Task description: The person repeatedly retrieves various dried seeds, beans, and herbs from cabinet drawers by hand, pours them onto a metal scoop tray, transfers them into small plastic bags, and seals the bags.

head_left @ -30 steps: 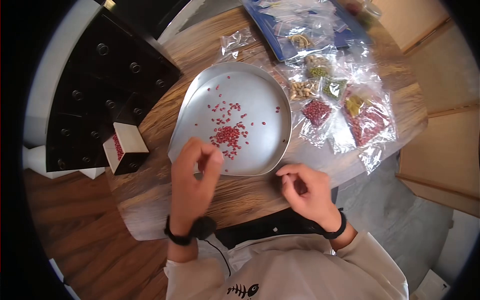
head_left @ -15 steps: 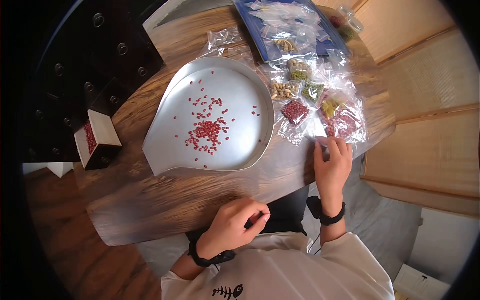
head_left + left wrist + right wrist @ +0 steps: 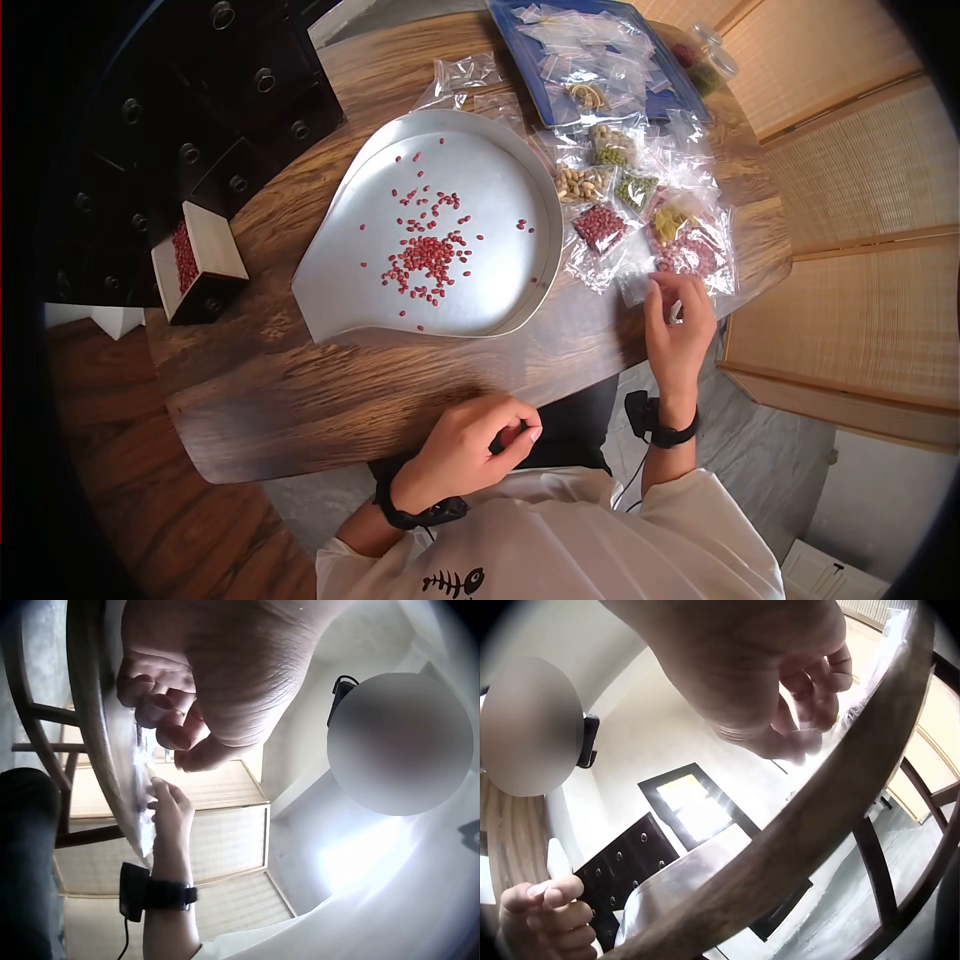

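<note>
My right hand (image 3: 682, 325) is at the near edge of the clear plastic bag (image 3: 722, 262) holding red beans and a smaller yellow packet. Its thumb and fingertips pinch the bag's edge, and a bit of clear plastic shows between them. In the right wrist view the fingertips (image 3: 810, 742) come together just over the table rim. My left hand (image 3: 470, 440) hangs loosely curled in front of the table edge, holding nothing. Beyond it lies a round metal tray (image 3: 500, 190) with a pointed spout, where red beans (image 3: 428, 258) are heaped and scattered.
A dark drawer (image 3: 222, 258) with red beans juts from the black cabinet (image 3: 170, 130) at left. Small bags of peanuts (image 3: 582, 183), green beans (image 3: 634, 190) and red beans (image 3: 600, 228) lie right of the tray. Behind them are a blue tray (image 3: 527, 62) and glass jars (image 3: 712, 62).
My right hand has gone from beside the metal tray to the bean bag at right. My left hand has drawn back from over the tray to the table's front edge. The head view has shifted.
</note>
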A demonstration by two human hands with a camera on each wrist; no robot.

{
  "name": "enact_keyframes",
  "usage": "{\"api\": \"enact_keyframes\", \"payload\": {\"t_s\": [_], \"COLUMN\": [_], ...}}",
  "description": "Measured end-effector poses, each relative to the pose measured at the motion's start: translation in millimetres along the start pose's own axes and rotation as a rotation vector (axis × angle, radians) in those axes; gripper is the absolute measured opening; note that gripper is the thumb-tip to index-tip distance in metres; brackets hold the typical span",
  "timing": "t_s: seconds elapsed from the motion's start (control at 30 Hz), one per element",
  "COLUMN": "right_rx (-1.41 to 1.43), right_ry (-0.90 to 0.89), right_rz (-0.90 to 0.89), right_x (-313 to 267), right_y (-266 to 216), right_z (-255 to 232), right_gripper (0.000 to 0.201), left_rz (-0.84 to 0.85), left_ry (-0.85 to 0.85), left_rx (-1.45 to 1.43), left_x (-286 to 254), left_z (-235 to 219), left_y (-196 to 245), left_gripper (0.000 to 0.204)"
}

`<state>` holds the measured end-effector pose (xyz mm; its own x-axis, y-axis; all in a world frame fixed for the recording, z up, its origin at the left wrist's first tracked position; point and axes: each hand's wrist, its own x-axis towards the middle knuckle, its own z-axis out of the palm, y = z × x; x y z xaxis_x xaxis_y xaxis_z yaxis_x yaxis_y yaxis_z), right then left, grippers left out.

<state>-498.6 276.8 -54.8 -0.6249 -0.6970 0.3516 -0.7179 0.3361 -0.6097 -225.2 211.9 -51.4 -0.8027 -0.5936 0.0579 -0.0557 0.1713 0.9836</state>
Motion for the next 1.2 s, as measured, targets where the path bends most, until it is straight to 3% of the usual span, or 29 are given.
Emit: {"api": "enact_keyframes", "payload": {"t_s": [0.1,0.17,0.3,0.4,0.5,0.6,0.73,0.8,0.93,1.03,1.2], "right_rx": [-0.092,-0.119,-0.238,-0.209,-0.019,0.274,0.382,0.669,0.995,1.179,1.157], "right_ry": [0.051,-0.034,0.004,-0.089,-0.127,0.043,0.06,-0.073,-0.305,-0.39,-0.505], "right_rz": [-0.034,0.205,0.193,0.289,0.258,0.274,0.296,0.283,0.432,0.564,0.541], "right_x": [5.9,13.6,23.6,29.0,27.1,24.4,9.5,-3.8,-32.8,-41.8,-46.3], "right_y": [-8.6,-20.8,-18.8,-13.2,-6.6,-2.3,-34.0,-49.2,-61.8,-67.6,-66.0], "right_z": [8.5,9.4,16.0,16.5,11.9,0.8,-26.2,-29.2,-12.9,-1.3,6.3], "right_gripper": [0.024,0.032,0.027,0.022,0.019,0.016,0.012,0.008,0.017,0.019,0.027], "left_rz": [-0.013,-0.02,-0.053,-0.04,-0.046,-0.065,-0.135,-0.172,-0.258,-0.358,-0.384], "left_ry": [-0.007,-0.016,-0.02,-0.031,-0.059,-0.049,-0.026,-0.051,0.02,0.136,0.165], "left_rx": [0.002,0.008,-0.002,0.0,-0.003,-0.031,-0.156,-0.249,-0.406,-0.571,-0.666], "left_x": [-0.4,-1.4,-1.7,-1.2,-3.0,-4.9,-0.4,4.2,14.5,18.0,12.1], "left_z": [0.6,1.8,3.3,2.7,1.0,2.0,-2.1,-4.9,1.1,3.4,-3.9], "left_y": [1.0,1.7,4.3,7.1,6.7,3.1,5.2,8.8,10.8,7.9,4.4], "left_gripper": [0.009,0.009,0.009,0.009,0.01,0.008,0.013,0.034,0.046,0.035,0.015]}}
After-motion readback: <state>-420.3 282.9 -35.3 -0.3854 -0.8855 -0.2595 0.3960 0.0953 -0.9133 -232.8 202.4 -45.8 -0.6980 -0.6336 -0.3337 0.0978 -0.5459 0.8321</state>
